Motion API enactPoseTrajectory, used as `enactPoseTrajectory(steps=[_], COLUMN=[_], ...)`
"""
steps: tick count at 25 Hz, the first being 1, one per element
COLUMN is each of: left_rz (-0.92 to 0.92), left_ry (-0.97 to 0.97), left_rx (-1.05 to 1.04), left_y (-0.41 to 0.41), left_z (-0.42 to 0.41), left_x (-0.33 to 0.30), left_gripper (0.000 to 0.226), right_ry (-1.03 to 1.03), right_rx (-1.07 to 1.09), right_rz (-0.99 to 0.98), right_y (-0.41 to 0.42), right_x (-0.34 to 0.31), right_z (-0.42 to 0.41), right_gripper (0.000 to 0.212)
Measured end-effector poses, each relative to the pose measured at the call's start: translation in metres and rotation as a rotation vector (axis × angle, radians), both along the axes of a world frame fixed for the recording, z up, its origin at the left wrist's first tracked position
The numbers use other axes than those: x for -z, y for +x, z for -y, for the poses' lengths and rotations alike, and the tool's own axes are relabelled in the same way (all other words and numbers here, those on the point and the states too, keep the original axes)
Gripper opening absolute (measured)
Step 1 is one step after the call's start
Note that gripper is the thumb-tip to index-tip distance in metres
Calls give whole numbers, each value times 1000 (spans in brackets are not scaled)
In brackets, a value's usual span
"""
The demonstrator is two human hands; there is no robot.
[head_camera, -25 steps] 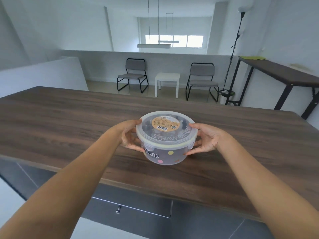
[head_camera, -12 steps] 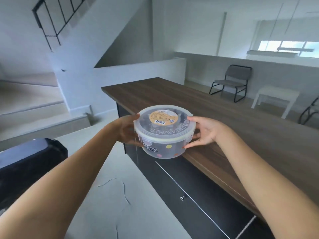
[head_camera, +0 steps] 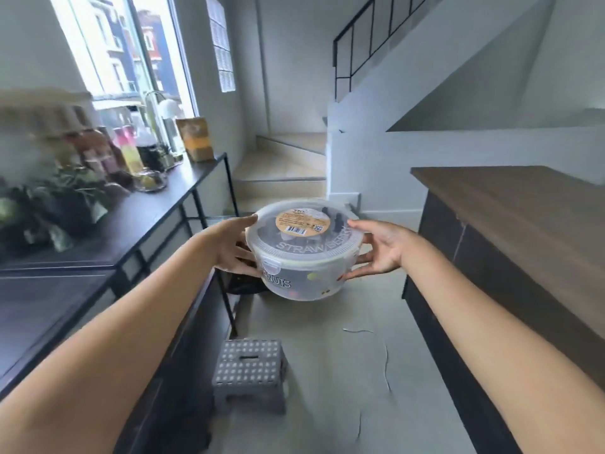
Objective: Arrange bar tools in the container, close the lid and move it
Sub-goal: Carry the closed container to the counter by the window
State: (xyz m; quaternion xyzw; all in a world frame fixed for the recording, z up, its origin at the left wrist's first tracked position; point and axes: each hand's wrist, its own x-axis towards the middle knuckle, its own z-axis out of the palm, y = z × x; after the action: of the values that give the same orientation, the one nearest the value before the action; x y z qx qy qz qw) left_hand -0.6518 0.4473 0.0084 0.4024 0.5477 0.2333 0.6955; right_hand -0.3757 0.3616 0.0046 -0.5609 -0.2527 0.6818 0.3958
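Left hand point(head_camera: 229, 249) and right hand point(head_camera: 381, 252) clamp the lidded, round plastic container point(head_camera: 302, 253) in midair between dark shelf point(head_camera: 137, 221) and wooden counter point(head_camera: 510, 204); only setting down remains.

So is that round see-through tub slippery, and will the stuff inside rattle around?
Probably a bit slippery: the round clear plastic container has smooth curved walls, so the left hand and right hand press from both sides. The dark things inside look loose, so they'd likely shift. The lid looks shut.
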Motion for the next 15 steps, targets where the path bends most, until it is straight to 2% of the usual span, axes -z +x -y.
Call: enactPoseTrajectory(steps=[8, 12, 15], left_rz=[33, 64, 24], left_ry=[88, 148, 179], left_rx=[-452, -691, -906], left_y=[-233, -314, -364], left_z=[57, 111, 149], left_x=[-17, -16, -11], left_gripper=[48, 32, 42], right_ry=[87, 28, 16], right_rx=[-483, -719, -891], right_rz=[23, 58, 86], right_y=[-228, -338, -420], right_x=[-10, -9, -6], right_z=[-93, -118, -124], right_gripper=[24, 38, 44])
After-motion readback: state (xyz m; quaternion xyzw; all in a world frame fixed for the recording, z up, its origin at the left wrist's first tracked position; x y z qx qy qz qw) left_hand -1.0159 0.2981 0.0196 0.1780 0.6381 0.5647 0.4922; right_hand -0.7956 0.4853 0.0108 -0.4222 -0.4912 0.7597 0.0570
